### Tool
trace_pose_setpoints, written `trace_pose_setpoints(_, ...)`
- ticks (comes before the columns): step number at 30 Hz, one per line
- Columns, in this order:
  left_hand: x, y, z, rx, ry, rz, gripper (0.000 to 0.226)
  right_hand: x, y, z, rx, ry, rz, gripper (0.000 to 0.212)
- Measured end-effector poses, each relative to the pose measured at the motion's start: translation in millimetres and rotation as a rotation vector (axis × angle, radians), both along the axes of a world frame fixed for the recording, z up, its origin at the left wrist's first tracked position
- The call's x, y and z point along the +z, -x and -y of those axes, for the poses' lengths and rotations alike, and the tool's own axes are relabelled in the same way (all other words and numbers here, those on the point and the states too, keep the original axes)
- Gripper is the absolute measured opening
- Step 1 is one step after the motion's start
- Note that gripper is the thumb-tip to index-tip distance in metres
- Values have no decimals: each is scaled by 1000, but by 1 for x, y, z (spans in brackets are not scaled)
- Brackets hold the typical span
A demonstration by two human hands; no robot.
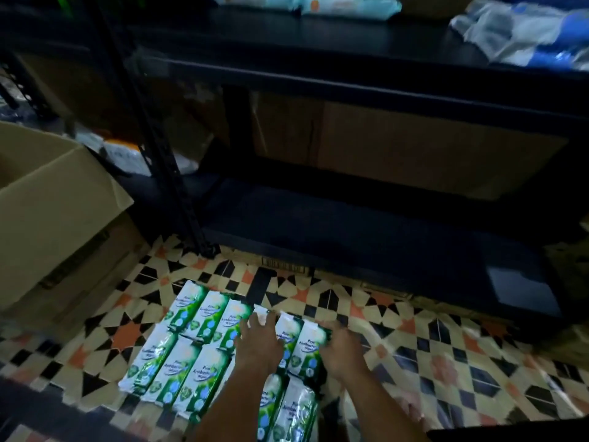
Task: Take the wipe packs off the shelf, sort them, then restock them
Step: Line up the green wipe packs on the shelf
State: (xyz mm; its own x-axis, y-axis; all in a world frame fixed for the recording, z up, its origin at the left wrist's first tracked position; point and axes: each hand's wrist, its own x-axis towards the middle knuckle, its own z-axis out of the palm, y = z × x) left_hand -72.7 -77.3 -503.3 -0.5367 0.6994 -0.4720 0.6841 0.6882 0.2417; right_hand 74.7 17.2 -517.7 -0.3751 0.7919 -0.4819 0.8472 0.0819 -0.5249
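Several green and white wipe packs (204, 339) lie flat in two rows on the patterned floor in front of a black shelf (350, 237). My left hand (259, 341) rests on top of a pack in the far row, fingers spread over its upper end. My right hand (342, 349) is at the right edge of the rightmost pack (310, 342), fingers against its side; motion blur hides the exact grip. The shelf's lowest board is bare. More packs lie under my forearms near the bottom of the view.
An open cardboard box (54, 212) stands at the left. Cardboard boxes (398, 145) sit behind the lower shelf. The upper shelf holds blue and white packs (526, 36) at the right and light packs (318, 3) at the top. A black upright post (165, 173) stands between box and shelf.
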Motion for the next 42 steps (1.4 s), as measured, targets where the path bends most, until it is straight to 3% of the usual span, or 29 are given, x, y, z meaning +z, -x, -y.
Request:
trace_pose_setpoints(4, -12, 15, -8, -273, -88, -37, 79, -13, 9, 3, -105, 64, -19, 70)
trace_pose_setpoints(9, -4, 34, -42, -532, 47, 78, 103, -11, 15, -8, 95, 87, 125, 85)
trace_pose_setpoints(14, 6, 29, -64, -656, 212, -15, 99, -8, 22, -20, 231, 148, 196, 96)
trace_pose_setpoints(21, -4, 24, -75, -716, 220, -85, 92, -15, 33, -27, 254, 129, 256, 94)
trace_pose_setpoints(26, 1, 24, -77, -727, 225, -80, 84, -13, 36, -28, 225, 138, 251, 86)
trace_pose_setpoints(30, 4, 29, -75, -646, 164, 42, 93, -10, 31, -32, 196, 130, 227, 80)
trace_pose_setpoints(35, 4, 30, -79, -568, 85, 207, 102, -6, 25, -36, 170, 105, 173, 92)
trace_pose_setpoints(42, -14, 31, -82, -355, -194, 368, 92, -7, 13, -46, 34, 137, -46, 73)
